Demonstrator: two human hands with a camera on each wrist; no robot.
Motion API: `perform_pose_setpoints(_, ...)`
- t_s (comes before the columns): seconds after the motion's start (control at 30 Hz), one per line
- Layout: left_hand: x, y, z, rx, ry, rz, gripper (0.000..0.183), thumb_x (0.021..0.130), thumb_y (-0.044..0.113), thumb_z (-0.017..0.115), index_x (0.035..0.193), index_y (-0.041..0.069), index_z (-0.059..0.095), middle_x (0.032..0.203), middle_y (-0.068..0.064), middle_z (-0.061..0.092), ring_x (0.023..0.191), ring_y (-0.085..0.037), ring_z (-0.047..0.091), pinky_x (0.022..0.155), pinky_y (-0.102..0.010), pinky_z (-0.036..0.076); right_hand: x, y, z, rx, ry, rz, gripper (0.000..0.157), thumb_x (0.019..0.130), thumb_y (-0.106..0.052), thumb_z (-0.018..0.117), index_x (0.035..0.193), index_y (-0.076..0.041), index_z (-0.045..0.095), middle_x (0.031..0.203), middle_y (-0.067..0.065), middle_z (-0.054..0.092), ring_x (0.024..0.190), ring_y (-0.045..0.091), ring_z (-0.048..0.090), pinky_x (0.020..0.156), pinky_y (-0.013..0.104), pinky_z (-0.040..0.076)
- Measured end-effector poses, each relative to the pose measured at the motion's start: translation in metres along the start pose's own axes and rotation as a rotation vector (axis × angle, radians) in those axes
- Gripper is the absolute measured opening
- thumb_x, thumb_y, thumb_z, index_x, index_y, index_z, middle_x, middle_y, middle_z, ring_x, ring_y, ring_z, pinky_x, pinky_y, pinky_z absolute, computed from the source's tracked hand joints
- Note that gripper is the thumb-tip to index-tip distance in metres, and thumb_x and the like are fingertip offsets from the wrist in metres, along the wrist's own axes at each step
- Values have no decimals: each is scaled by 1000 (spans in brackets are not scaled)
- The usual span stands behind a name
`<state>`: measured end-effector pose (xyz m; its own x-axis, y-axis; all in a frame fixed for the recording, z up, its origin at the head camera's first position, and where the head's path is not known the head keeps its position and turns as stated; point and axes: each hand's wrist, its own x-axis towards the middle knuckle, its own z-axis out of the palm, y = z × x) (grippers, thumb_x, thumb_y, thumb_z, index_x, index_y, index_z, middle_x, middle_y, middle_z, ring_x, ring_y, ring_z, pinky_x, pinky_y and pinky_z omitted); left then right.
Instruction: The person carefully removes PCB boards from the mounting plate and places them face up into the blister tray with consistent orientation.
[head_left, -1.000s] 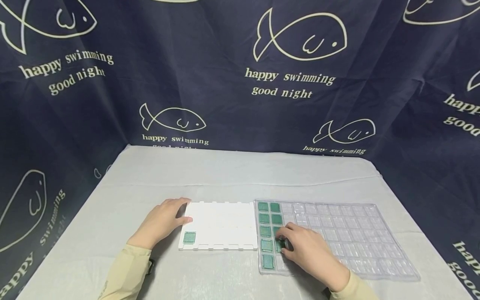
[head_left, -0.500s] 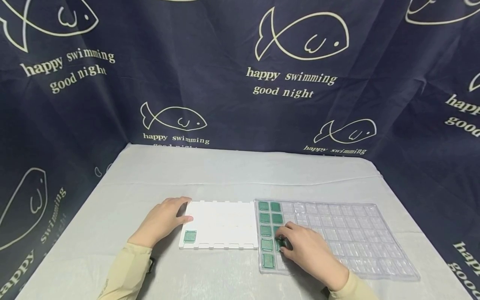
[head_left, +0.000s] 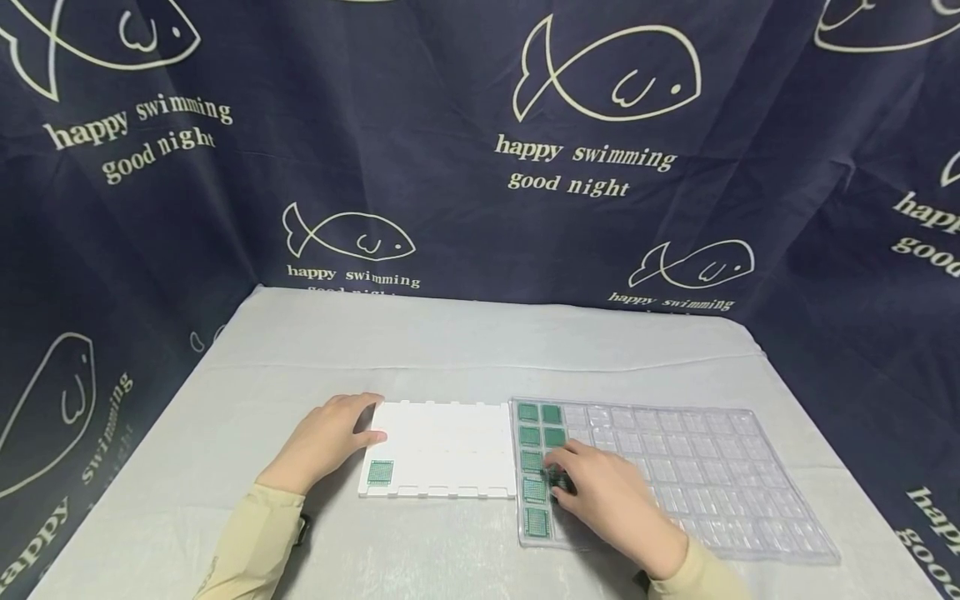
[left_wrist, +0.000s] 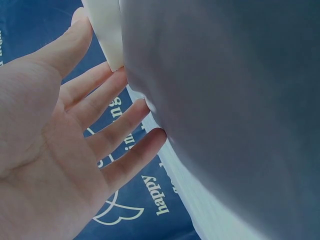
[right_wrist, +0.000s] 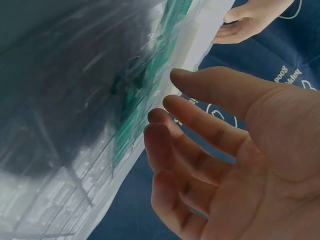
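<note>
A flat white plate (head_left: 442,437) with notched long edges lies left of centre, one green perforated circuit board (head_left: 380,472) in its near left corner. My left hand (head_left: 322,442) rests at its left end, thumb over the left edge, index fingertip at the far corner. In the left wrist view the fingers (left_wrist: 127,130) extend nearly straight. My right hand (head_left: 607,496) reaches over the clear tray, thumb and fingers bent around a dark green circuit board (head_left: 558,477) in the second column. In the right wrist view a gap shows between thumb and index finger; I cannot tell whether they pinch the board.
The clear plastic compartment tray (head_left: 720,475) sits against the plate's right side. Green circuit boards (head_left: 531,460) fill its left column, with more in the second. White cloth (head_left: 450,333) covers the table; a navy curtain (head_left: 450,125) with fish drawings stands behind and at both sides.
My right hand has shifted slightly left and away from me over the tray's second column, covering the third board there. The left hand and plate stay in place.
</note>
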<state>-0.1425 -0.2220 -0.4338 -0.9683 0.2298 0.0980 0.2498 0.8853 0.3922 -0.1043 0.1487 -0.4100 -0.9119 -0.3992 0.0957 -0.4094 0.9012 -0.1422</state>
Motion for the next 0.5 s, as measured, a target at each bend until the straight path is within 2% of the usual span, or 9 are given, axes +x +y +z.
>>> perform_pose_setpoints(0.2,0,2,-1,4,-4,-2,54,88,31,78,133,5,64,132,-14,69,125,-40,62,101,-60,52,4,-5,-1,9,10,-8,29,75,-23,88,100,-23,74,90,-12,66,70,3,59,57,21,48)
perform_pose_setpoints(0.5,-1,3,-1,0,-5,-11,53,88,31,78,133,5,64,132,-14,69,125,-40,62,101,-60,52,12,-14,-4,1,29,-70,27,77,-23,88,100,-20,74,86,-10,65,65,2,55,53,18,44)
